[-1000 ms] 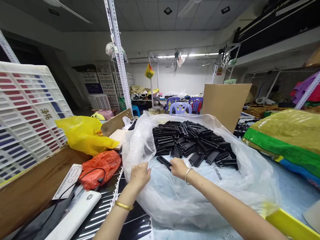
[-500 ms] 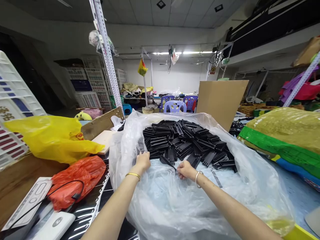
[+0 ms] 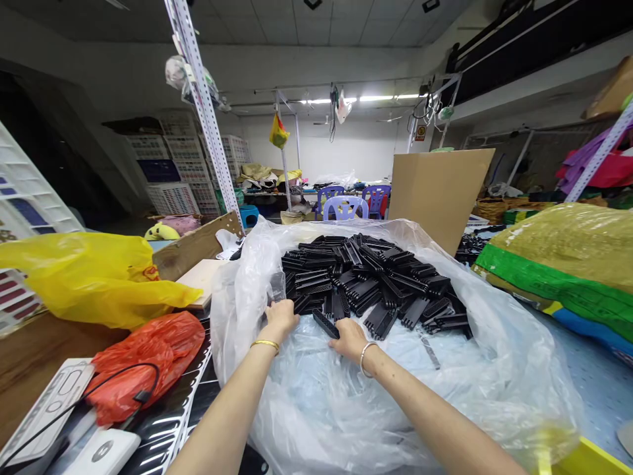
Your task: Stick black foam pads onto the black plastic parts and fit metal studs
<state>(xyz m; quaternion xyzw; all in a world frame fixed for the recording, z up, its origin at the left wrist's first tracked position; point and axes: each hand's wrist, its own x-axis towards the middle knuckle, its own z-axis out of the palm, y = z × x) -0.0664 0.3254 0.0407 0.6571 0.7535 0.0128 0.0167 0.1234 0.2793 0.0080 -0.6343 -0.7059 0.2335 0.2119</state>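
A large clear plastic bag (image 3: 499,369) lies spread wide before me, with a heap of narrow black plastic pieces (image 3: 366,270) in its far half. Some pieces are ribbed, others smooth with notched ends. My right hand (image 3: 349,338) is closed at the near end of one ribbed black plastic piece (image 3: 325,324), just in front of the heap. At the heap's left edge, my left hand (image 3: 281,318) has its fingers curled beside the bag's inner wall. A greyish see-through patch (image 3: 277,287) shows just beyond it; what those fingers hold is hidden.
On the left lie a yellow plastic bag (image 3: 93,277), a red plastic bag (image 3: 143,363) with a black cable, and a white device (image 3: 103,452). A cardboard sheet (image 3: 440,198) stands behind the heap. A full yellow-green sack (image 3: 568,257) sits at right.
My right hand has moved left and slightly away from me. The black piece by it has swung and shifted a little left. My left hand stays in nearly the same place.
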